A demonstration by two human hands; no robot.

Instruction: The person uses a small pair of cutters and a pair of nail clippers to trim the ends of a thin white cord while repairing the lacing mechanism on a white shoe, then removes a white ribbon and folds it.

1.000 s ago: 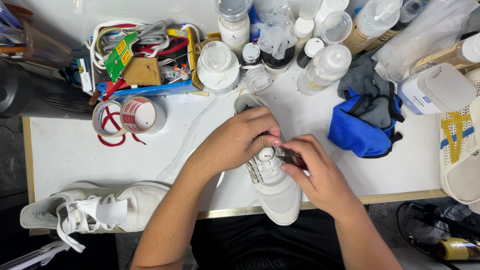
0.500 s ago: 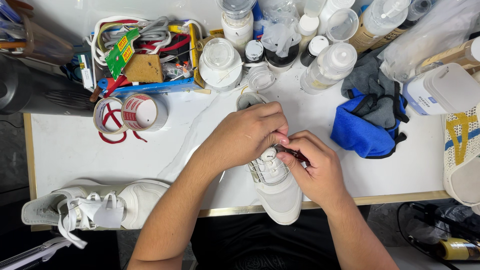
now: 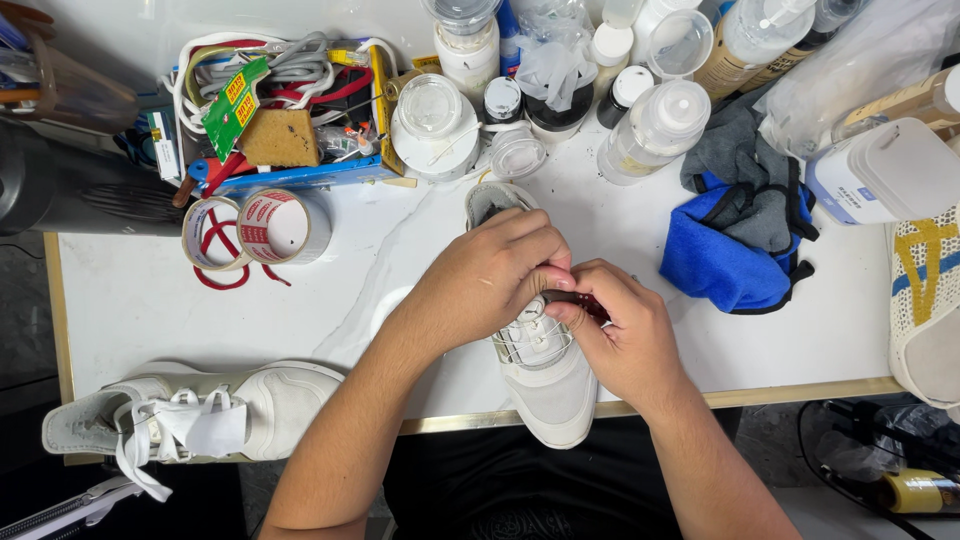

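A white sneaker (image 3: 545, 375) lies on the white table (image 3: 140, 300) with its toe over the front edge and its heel toward the bottles. My left hand (image 3: 490, 275) covers the shoe's middle, fingers curled on the upper near the laces. My right hand (image 3: 620, 335) sits just right of it, fingertips pinched on a small dark object (image 3: 592, 305) at the lacing; what that object is I cannot tell. The two hands touch at the fingertips. A second white sneaker (image 3: 190, 415) with loose laces lies on its side at the table's front left.
Two tape rolls (image 3: 255, 228) sit left of the shoe. A tray of cables and a sponge (image 3: 275, 135) stands at the back left. Several bottles and jars (image 3: 650, 125) line the back. A blue and grey cloth (image 3: 735, 235) lies right, and a mesh shoe (image 3: 925, 300) at the right edge.
Both hands have stayed on the sneaker; the fingertips have closed in together over the laces. The shoe has hardly moved.
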